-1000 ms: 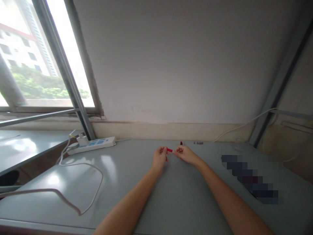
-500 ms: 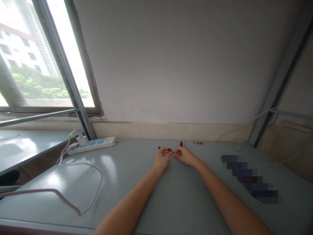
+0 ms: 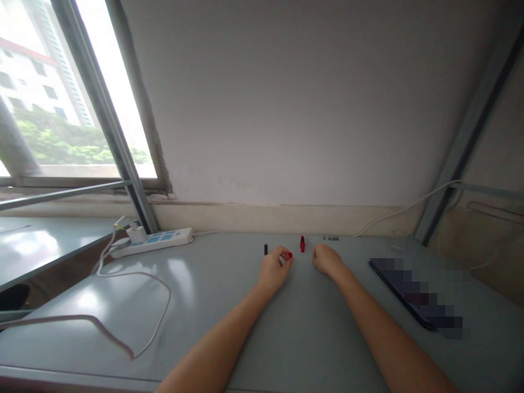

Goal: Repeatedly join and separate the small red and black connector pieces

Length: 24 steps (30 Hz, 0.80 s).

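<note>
My left hand (image 3: 277, 267) pinches a small red piece (image 3: 290, 255) between its fingertips. Just behind that hand a short black cylinder (image 3: 266, 249) stands upright on the grey table (image 3: 196, 305). My right hand (image 3: 327, 259) is closed, with its fingers curled under; what it holds, if anything, is hidden. Between the hands and a little farther back is a small red and black object (image 3: 302, 244), touched by neither hand. Several tiny grey metal pieces (image 3: 331, 238) lie in a row near the wall, behind my right hand.
A white power strip (image 3: 164, 238) with a plug lies at the back left, its white cable (image 3: 167, 297) looping over the table. A dark flat object (image 3: 409, 292), partly pixelated, lies at the right. Metal posts (image 3: 141, 204) rise at both sides.
My right hand has moved right, away from my left hand, and closed more. The red and black object and the black cylinder now show more fully.
</note>
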Tool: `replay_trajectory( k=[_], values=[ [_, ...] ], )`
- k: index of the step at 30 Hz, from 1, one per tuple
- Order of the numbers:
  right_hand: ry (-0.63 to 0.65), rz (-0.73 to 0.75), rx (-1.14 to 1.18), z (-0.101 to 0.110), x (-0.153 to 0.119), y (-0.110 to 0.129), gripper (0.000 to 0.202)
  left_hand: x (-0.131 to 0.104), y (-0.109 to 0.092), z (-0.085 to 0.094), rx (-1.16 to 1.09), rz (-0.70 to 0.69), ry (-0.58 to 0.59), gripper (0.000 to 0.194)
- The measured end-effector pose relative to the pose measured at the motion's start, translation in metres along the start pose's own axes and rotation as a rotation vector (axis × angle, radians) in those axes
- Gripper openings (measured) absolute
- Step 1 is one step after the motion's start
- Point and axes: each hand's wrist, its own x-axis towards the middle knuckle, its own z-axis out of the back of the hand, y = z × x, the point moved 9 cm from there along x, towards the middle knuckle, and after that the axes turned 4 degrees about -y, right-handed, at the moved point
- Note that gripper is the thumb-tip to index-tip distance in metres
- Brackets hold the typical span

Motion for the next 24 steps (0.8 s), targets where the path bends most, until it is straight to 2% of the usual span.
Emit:
replay_trajectory(
  k=[5, 13, 24],
  values=[
    [-0.054, -0.067, 0.058, -0.003, 0.002, -0.010, 0.016, -0.005, -0.007, -0.007, 0.071, -0.037, 0.049, 0.012],
    [-0.075, -0.105, 0.090, -0.008, 0.005, -0.016, 0.020, 0.008, -0.003, -0.019, 0.025, 0.067, 0.029, 0.006],
    [-0.095, -0.110, 0.097, -0.010, 0.005, -0.019, 0.022, 0.027, -0.002, -0.050, 0.313, 0.103, 0.158, 0.015]
  ],
)
